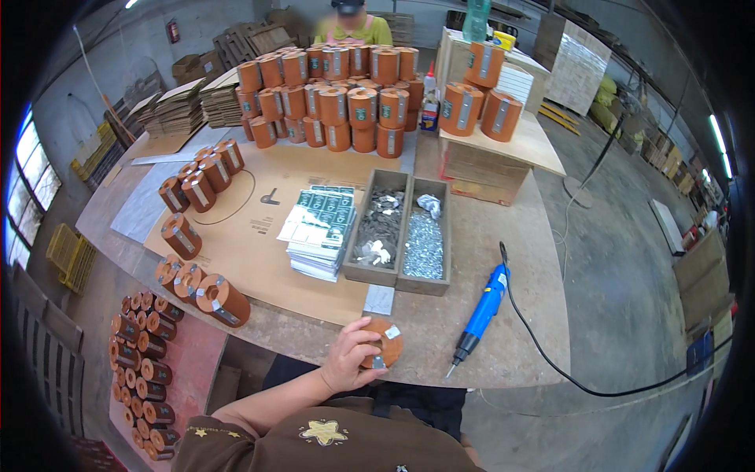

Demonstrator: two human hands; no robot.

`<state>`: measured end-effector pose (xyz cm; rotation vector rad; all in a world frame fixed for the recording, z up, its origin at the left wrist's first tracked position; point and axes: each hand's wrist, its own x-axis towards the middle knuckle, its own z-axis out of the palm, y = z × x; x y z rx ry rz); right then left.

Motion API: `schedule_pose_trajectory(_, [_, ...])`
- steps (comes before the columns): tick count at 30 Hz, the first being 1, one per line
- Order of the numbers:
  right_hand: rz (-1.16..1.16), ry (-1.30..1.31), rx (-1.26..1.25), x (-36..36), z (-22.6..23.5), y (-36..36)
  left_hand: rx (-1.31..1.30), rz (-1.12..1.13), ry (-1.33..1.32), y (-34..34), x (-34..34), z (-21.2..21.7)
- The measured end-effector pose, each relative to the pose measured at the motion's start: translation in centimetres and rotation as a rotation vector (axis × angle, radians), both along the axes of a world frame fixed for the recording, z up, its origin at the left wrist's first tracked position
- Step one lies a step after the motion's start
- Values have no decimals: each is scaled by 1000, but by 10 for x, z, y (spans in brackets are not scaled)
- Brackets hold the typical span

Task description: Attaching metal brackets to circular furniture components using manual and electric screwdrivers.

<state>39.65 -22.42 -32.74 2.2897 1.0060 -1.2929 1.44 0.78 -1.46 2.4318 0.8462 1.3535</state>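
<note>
Left hand (350, 355) curled over brown spool (381, 343), pinning it flat at near desk (503, 315) edge, metal clip facing up. Right hand out of view. Blue screwdriver (481, 310) lies just right, within reach; screw tray (425, 237) and clip tray (379, 228) directly ahead.

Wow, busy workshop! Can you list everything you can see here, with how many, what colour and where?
Cylindrical parts: dozens, orange-brown, stacked at the table's far side, more along its left edge and on the floor.
Part in hand: one, orange-brown, near table edge.
Wooden trays: two, one with dark metal pieces, one with silvery screws, table centre.
Label sheets: one stack, green and white, left of trays.
Electric screwdriver: one, blue, corded, right of the hand.
Co-worker: one, yellow-green top, far side.
Left hand: grips the part in hand.
Right hand: out of view.
</note>
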Motion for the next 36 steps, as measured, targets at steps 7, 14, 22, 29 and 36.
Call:
schedule_pose_trajectory(7, [-43, -81, 88, -3, 66, 1, -63, -61, -51, -9, -2, 13])
schedule_pose_trajectory(14, [-325, -123, 349, -55, 293, 21, -220, -167, 104, -6, -17, 38])
schedule_pose_trajectory(22, [-130, 740, 1948, -131, 454, 96, -297, -266, 107, 22, -20, 39])
schedule_pose_trajectory(29, [96, 1439, 1796, -209, 465, 179, -393, -288, 48, 19, -26, 34])
schedule_pose_trajectory(36, [53, 1385, 1889, -238, 444, 215, -384, -245, 1, 11, -25, 27])
